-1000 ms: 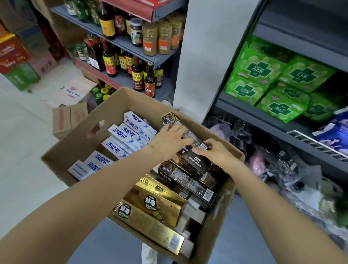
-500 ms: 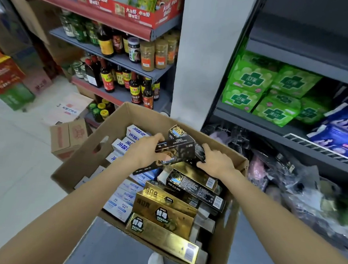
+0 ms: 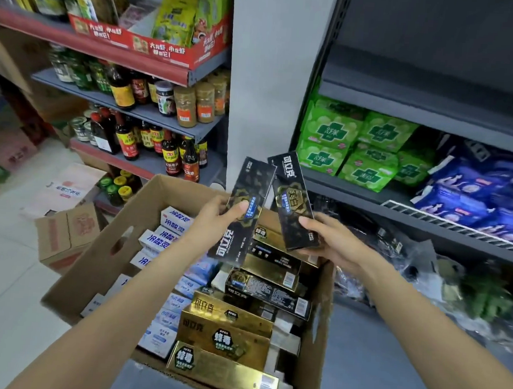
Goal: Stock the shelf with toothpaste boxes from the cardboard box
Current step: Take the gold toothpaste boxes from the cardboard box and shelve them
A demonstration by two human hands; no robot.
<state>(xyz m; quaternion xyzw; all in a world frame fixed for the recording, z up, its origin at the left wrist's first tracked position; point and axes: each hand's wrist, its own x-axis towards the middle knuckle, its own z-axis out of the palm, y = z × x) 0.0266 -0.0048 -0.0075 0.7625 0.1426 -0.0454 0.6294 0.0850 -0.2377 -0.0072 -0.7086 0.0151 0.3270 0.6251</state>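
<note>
An open cardboard box sits low in front of me, filled with white-and-blue toothpaste boxes on its left side and gold and black ones on its right. My left hand grips one black toothpaste box, held nearly upright above the carton. My right hand grips a second black toothpaste box beside it, also upright. Both boxes are lifted clear of the carton, in front of the grey shelf unit on the right.
The right shelf holds green packs and blue packs; dark bagged goods lie below. A white pillar divides it from the left shelves of sauce bottles and jars. Small cartons sit on the floor at left.
Both hands have risen out of the carton, each now holding a separate black toothpaste box tipped upright. The view has tilted upward toward the shelves.
</note>
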